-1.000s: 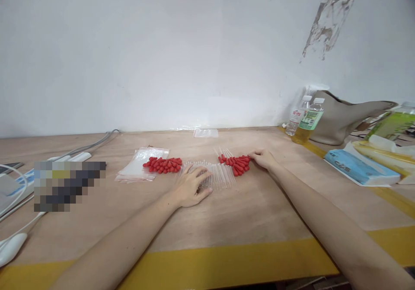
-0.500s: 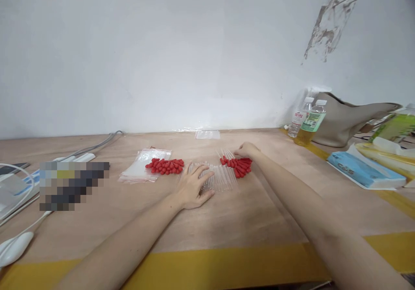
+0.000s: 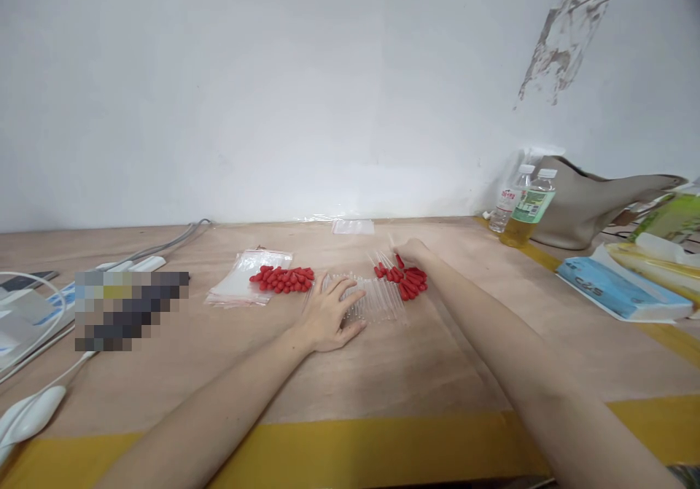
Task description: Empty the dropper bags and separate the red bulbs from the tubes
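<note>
My left hand [image 3: 331, 319] lies flat with spread fingers over a row of clear glass dropper tubes [image 3: 380, 301], covering part of it. To its left is a heap of red rubber bulbs [image 3: 283, 279], some of them over a stack of clear plastic bags [image 3: 238, 279]. My right hand [image 3: 414, 250] is closed on a red-bulbed dropper [image 3: 399, 261], bulb down and thin tube pointing up and away. Just below that hand, a fan of droppers with red bulbs [image 3: 414, 283] rests on the table.
At the back right stand two bottles [image 3: 529, 208] beside a grey-brown vessel [image 3: 574, 205]. Tissue packs [image 3: 623, 288] lie on the right. A power strip [image 3: 60, 303], cables and a white mouse-like object [image 3: 36, 412] are left. One flat clear bag [image 3: 353, 227] lies by the wall.
My right hand has shifted slightly left, and a dropper with its red bulb now shows apart from the fan, at my fingers. My left hand stays over the tubes.
</note>
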Motion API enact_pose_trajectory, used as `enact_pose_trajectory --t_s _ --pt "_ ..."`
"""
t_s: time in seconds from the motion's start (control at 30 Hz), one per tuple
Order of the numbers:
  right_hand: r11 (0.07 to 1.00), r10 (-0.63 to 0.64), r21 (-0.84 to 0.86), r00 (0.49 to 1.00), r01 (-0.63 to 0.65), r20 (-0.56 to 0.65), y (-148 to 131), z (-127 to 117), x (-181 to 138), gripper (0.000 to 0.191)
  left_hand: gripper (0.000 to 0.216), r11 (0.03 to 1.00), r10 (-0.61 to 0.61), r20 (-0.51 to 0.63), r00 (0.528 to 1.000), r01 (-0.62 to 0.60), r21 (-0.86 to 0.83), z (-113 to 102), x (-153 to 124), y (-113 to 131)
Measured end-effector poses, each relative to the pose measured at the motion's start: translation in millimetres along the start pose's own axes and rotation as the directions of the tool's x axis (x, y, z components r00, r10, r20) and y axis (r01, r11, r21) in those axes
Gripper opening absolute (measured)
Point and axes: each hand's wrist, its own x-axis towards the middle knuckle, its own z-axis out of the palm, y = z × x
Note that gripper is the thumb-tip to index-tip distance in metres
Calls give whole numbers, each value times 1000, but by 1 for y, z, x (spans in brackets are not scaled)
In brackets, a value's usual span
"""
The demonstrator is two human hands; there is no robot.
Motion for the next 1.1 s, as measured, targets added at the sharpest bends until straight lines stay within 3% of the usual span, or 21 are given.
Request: enact_pose_trajectory --t_s 0.13,0.27,0.33,0.4,0.5,0.57,0.7,0.83,1.1 --pt "988 -100 117 995 102 -20 -16 -9 -15 35 49 999 -9 -23 1000 10 34 1 0 -1" --pt "944 -280 168 959 283 -39 -24 -16 -69 18 48 990 -58 -234 971 87 112 4 2 -1" --pt "832 -554 25 833 554 -7 -20 -15 -104 14 44 983 -39 -302 952 91 160 4 3 1" --pt "698 -710 -161 704 698 -23 -12 -10 -135 12 40 979 28 -266 963 27 200 4 5 4" --pt "543 -829 -281 559 792 -25 -4 2 -158 16 26 973 145 -188 971 -106 203 4 8 10" --pt "493 -860 -303 509 816 -28 -1 8 -160 17 18 971 180 -200 963 -141 193 5 10 13" --pt "461 -872 -403 488 791 -39 2 11 -153 17 19 972 161 -176 971 -124 201 4 10 16" --pt "385 -894 -461 446 799 26 6 4 -154 16 23 973 182 -98 978 -165 163 1 7 16" --pt "331 -910 -483 409 811 63 6 -4 -159 16 21 983 181 -116 977 -176 53 3 5 17"
